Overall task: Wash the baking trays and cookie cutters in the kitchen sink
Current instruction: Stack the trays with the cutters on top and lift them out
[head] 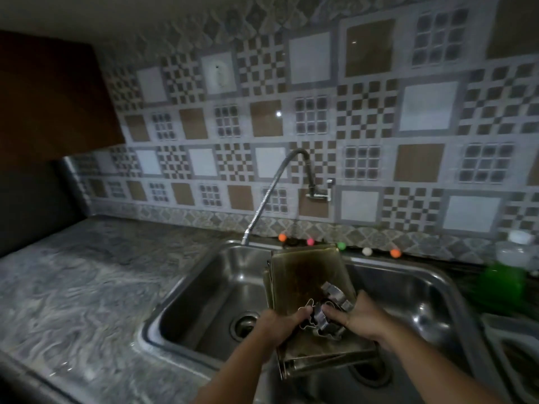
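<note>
We grip the stacked baking trays [306, 281] with both hands, left hand [278, 323] at seven o'clock, right hand [360, 317] at five; cookie cutters [323, 316] lie between our thumbs.

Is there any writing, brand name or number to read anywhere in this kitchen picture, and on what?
None can be read.
Green bottle at the right edge: too blurred to show any label.
Baking trays and cookie cutters: no lettering visible.
Wall tiles: patterns only, no words.
</note>
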